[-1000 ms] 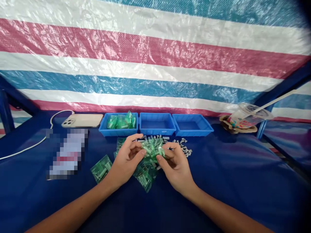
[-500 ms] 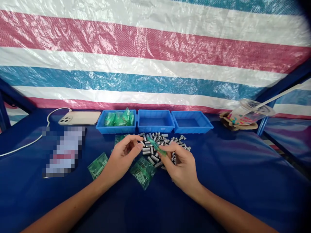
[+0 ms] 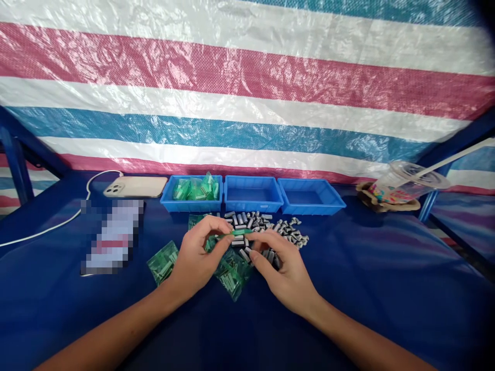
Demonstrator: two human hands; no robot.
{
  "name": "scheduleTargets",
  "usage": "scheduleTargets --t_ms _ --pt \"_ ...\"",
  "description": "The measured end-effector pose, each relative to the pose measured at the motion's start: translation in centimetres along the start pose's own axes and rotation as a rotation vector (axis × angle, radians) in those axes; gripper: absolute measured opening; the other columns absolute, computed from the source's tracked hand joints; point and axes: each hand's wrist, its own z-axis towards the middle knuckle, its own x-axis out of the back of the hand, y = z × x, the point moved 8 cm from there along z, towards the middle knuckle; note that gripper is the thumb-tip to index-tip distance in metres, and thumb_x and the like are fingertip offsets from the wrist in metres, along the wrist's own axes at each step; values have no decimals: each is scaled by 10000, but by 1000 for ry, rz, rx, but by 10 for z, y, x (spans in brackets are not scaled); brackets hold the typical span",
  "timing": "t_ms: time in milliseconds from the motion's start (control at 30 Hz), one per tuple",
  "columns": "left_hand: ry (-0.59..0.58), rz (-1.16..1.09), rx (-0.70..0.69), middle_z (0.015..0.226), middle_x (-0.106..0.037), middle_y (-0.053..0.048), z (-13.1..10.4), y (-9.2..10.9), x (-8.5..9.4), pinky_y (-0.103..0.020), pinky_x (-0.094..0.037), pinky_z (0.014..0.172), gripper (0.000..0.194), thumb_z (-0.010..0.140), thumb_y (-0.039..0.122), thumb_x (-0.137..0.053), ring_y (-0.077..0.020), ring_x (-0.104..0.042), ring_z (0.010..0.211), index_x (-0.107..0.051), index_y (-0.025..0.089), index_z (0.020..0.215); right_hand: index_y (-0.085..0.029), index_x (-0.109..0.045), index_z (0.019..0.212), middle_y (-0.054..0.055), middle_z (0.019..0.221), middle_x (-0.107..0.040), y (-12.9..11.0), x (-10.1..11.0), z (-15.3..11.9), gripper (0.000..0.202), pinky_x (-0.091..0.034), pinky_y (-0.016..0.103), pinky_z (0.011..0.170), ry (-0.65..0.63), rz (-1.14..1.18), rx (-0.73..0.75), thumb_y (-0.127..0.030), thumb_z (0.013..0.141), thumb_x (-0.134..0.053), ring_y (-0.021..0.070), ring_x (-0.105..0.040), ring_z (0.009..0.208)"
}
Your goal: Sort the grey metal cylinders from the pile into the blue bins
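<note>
My left hand [image 3: 204, 252] pinches a small green plastic bag [image 3: 240, 232] between thumb and index finger. The bag is seen nearly edge-on, so whatever it holds is hidden. On its other side is my right hand [image 3: 288, 265], index fingertip at the bag's end and thumb apart below it. Beneath both hands lies a pile of short metal cylinders [image 3: 237, 242], with metal screws [image 3: 296, 237] to the right. One green bag of slender metal parts [image 3: 233, 278] rests between my wrists. Another green bag [image 3: 163, 262] lies left of my left hand.
Behind the pile stand a blue bin with green bags [image 3: 191, 207] and two more blue bins, a middle one [image 3: 253, 207] and a right one [image 3: 312, 209]. At left are a cabled phone [image 3: 135, 187] and a pixelated object [image 3: 112, 237]. A plastic cup [image 3: 402, 183] stands at right.
The green bag has gone from my right hand's pinch into my left hand's. My right thumb has come away from it, and the view has shifted slightly.
</note>
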Motion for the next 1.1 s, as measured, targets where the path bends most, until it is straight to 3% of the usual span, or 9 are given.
scheduleTargets --t_ms 133,267,400,600,767,867,933,1000,1100 --pt "-79 270 -368 1022 -540 -61 -14 26 -13 -302 -445 859 145 822 63 -541 -171 -544 994 -579 203 831 -188 -630 857 14 710 -580 7 -13 -3 281 -463 265 616 -94 341 -199 -437 872 -501 143 -543 660" --pt "-117 455 -454 1087 -492 -82 -22 30 -21 -361 -403 915 99 820 145 -590 -229 -464 1095 -636 230 840 -193 -611 829 7 735 -607 14 -11 -4 213 -471 247 623 -5 403 -247 -399 848 -559 143 -572 684" --pt "-140 439 -278 1005 -525 -82 -13 22 -18 -371 -405 861 165 803 339 -633 -239 -476 990 -663 229 922 -214 -608 901 19 804 -635 17 0 -3 114 -493 266 663 128 286 -152 -309 861 -560 154 -605 729" --pt "-273 -64 212 691 -544 -26 -6 -8 -20 -269 -428 638 490 955 450 -274 -149 -509 664 -624 160 771 -259 -639 966 56 1004 -596 -2 5 -6 215 -495 336 786 148 53 161 -126 854 -513 189 -594 936" --pt "-227 -135 305 671 -464 18 -6 -18 -20 -233 -421 585 268 873 418 -511 -121 -474 629 -580 169 802 -276 -673 949 78 1192 -455 -6 4 -7 329 -477 352 856 151 -117 202 -66 824 -452 215 -489 1130" --pt "-121 45 196 664 -468 23 -1 -14 -10 -236 -413 578 172 875 333 -512 -119 -472 611 -565 175 830 -254 -661 975 80 1034 -492 2 4 -5 245 -486 331 768 132 -85 55 -147 840 -487 194 -540 951" --pt "-38 201 30 732 -542 0 0 -4 -3 -252 -434 630 78 862 233 -514 -136 -523 674 -572 182 871 -228 -647 959 34 805 -510 9 -1 -3 166 -476 299 667 58 39 -79 -226 840 -531 158 -536 737" --pt "-12 309 -185 865 -595 -39 -2 10 -3 -282 -457 727 147 839 120 -486 -162 -562 806 -592 192 910 -211 -630 944 -1 681 -509 14 -10 -4 175 -459 271 599 -41 250 -199 -332 839 -562 136 -511 628" --pt "-32 379 -395 1010 -566 -72 -10 23 -9 -300 -461 781 293 824 37 -442 -184 -541 955 -624 225 956 -205 -616 978 22 770 -600 13 -16 -5 292 -475 266 613 -86 507 -261 -452 830 -570 146 -560 674"
